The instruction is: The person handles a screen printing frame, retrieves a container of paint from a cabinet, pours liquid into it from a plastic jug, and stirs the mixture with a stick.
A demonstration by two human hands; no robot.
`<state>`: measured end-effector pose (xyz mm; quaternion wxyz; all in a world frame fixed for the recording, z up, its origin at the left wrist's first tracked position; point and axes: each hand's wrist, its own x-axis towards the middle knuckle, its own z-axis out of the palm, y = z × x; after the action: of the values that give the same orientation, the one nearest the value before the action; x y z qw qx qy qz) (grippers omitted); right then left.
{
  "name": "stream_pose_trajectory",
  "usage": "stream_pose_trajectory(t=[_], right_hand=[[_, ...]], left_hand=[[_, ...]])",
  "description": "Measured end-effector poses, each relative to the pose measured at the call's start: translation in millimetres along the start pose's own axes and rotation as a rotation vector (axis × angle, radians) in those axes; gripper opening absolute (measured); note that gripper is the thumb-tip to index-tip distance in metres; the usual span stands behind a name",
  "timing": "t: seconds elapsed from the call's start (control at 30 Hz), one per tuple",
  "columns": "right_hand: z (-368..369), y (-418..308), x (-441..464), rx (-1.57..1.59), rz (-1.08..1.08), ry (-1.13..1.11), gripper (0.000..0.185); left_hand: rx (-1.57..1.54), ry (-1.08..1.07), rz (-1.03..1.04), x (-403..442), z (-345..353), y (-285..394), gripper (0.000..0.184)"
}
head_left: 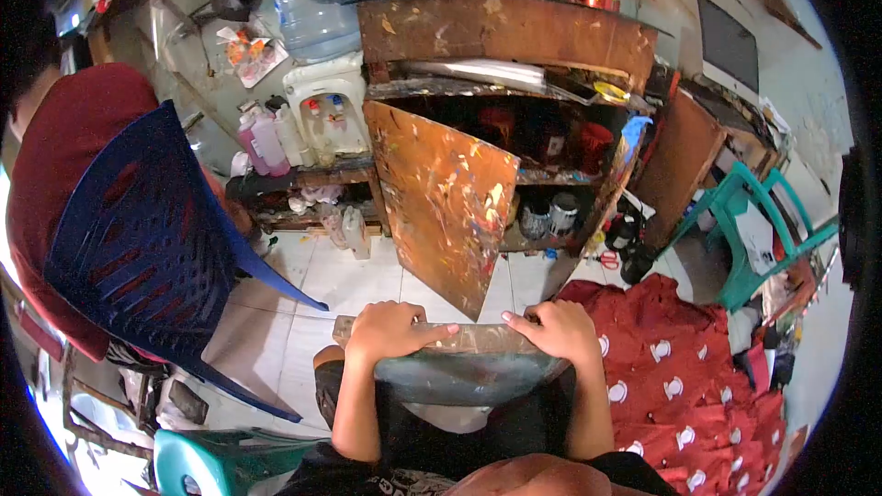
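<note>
Two hands curl over one paint-stained wooden bar (491, 339), the left hand (559, 326) near one end and the right hand (388, 329) near the other, thumbs pointing toward each other; the fingertips are hidden beyond its far edge. The bar lies in front of the person's body, above one grey-green surface (469, 377) whose lower part is lost among dark clothing. One paint-spattered door (450, 207) hangs open beyond it, before shelves with two paint-marked cans (562, 215); the darker containers deeper inside are too dim to count. One large water bottle (312, 5) stands on one dispenser (329, 115), near two pink bottles (266, 142). One blue chair (147, 230) partly covers one seated person (87, 129), cut off at the left. One red cloth (680, 386) with white figures spreads at the right, beneath one green chair (753, 230).
</note>
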<state>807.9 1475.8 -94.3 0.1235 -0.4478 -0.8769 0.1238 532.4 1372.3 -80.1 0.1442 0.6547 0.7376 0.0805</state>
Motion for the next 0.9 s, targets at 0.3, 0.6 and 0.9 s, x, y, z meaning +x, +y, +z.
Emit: stream_pose_trajectory(t=[0.3,0.6,0.9], right_hand=[[-2.6,-2.2,-4.0,0.023,0.007,0.002,0.07],[-1.2,-2.1,-9.9,0.017,-0.066,-0.052,0.08],[-74.3,-29.6,67.1,0.041,-0.522,0.51,0.05]], left_hand=[[0.012,0.162,0.035,-5.5,7.3,-3.4,0.077],[-0.009,0.075,-0.052,-21.9,-0.3,7.6,0.086],[-0.005,0.076,-0.03,-21.0,-1.4,10.9,0.082]])
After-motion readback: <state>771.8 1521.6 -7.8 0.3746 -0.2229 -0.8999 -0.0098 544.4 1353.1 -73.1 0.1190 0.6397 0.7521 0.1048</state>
